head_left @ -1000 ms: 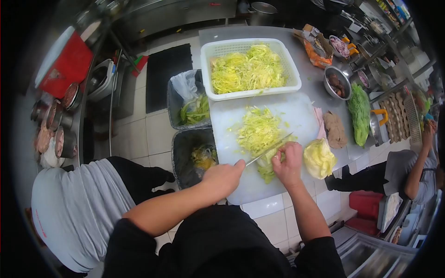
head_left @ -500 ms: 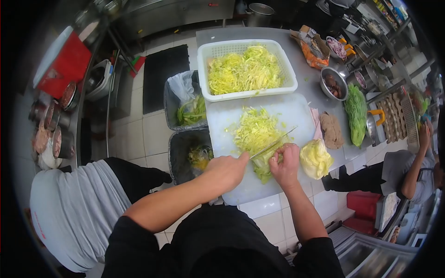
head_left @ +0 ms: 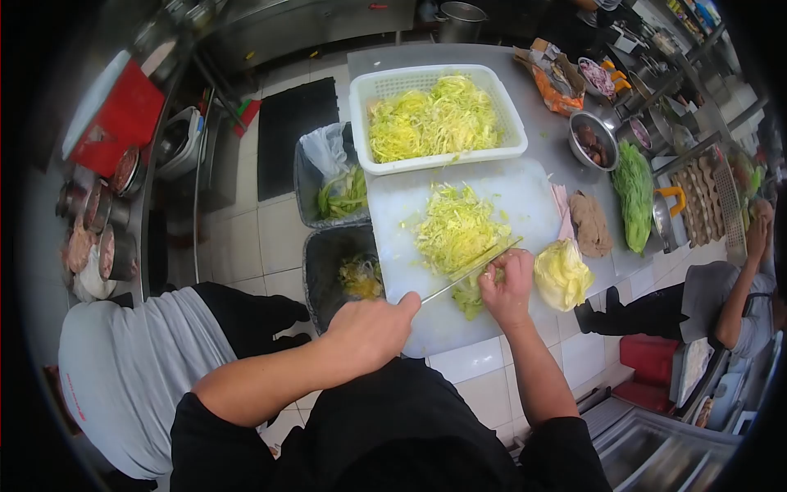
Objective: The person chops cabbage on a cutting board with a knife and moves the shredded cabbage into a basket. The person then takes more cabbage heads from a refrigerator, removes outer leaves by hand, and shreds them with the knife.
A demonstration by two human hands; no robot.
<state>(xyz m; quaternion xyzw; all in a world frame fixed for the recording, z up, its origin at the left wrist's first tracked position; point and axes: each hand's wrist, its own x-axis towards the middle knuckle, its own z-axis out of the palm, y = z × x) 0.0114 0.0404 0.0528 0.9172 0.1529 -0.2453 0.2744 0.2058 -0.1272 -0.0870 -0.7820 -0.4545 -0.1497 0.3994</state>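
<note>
My left hand (head_left: 370,330) is closed around the handle of a knife (head_left: 467,273), whose long blade slants up to the right over the cutting board (head_left: 525,184). My right hand (head_left: 508,285) has its fingers curled down on a piece of lettuce (head_left: 469,300), close beside the blade. Left of those fingers, a heap of shredded lettuce (head_left: 451,225) lies on the board. A pale, partly stripped lettuce head (head_left: 562,275) sits just right of my right hand.
Beyond the board stands a white perforated basket (head_left: 357,123) of shredded lettuce. Two lined bins (head_left: 308,262) adjoin the table's left side. Rightward are a metal bowl (head_left: 592,141), green leafy lettuce (head_left: 632,197) and egg trays (head_left: 697,205). One person (head_left: 147,369) stands left, another (head_left: 738,303) right.
My left hand has drawn the knife back, left and towards my body, so more of the blade shows. My right hand stays on the lettuce, nearly in place.
</note>
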